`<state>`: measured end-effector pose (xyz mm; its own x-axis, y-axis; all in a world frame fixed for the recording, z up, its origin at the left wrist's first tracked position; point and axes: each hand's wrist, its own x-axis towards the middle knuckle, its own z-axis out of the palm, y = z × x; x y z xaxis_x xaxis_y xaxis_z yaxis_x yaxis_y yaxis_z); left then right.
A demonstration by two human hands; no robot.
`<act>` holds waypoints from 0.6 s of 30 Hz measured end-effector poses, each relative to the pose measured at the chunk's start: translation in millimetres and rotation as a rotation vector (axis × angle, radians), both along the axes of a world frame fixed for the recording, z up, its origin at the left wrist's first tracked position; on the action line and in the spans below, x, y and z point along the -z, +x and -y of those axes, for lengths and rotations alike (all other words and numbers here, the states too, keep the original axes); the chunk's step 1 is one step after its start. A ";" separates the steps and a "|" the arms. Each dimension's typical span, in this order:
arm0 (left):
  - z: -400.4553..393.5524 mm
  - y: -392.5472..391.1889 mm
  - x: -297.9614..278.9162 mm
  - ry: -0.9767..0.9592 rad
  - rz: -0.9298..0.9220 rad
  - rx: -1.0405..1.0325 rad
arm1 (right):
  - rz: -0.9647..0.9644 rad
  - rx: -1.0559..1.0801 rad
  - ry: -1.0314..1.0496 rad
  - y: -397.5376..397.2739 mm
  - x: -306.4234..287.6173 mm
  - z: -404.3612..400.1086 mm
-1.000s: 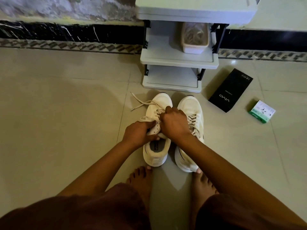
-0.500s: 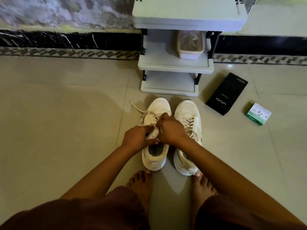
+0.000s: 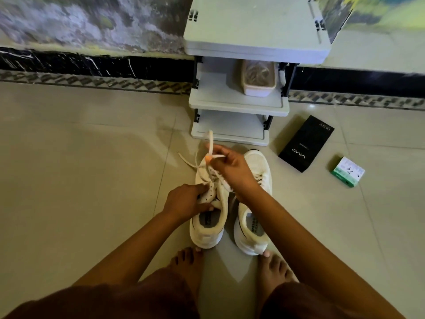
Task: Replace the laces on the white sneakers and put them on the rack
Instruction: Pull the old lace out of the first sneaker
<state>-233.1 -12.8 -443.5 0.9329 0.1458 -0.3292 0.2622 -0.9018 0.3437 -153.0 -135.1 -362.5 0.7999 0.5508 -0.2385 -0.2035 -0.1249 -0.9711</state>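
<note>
Right hand (image 3: pixel 232 168) pinches the flat white lace (image 3: pixel 209 140), raised above the left white mesh sneaker (image 3: pixel 208 217); left hand (image 3: pixel 184 202) grips that sneaker's tongue. Both sneakers stand on the beige tiled floor (image 3: pixel 80 180), just before the grey plastic shoe rack (image 3: pixel 239 104); the right white sneaker (image 3: pixel 258 166) lies alongside.

Single head-worn wide-angle view, looking forward and steeply down, close over the hands and sneakers (image 3: pixel 230 203), rack (image 3: pixel 239 107) and wall base at top
</note>
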 end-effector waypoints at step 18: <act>0.9 -1.4 0.3 0.009 0.037 0.001 | 0.302 -0.238 -0.452 1.8 21.4 4.6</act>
<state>-234.5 -13.7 -443.8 0.9446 0.1482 -0.2929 0.2489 -0.9051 0.3446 -151.2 -139.7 -383.8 0.7358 0.6202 -0.2720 0.1584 -0.5480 -0.8214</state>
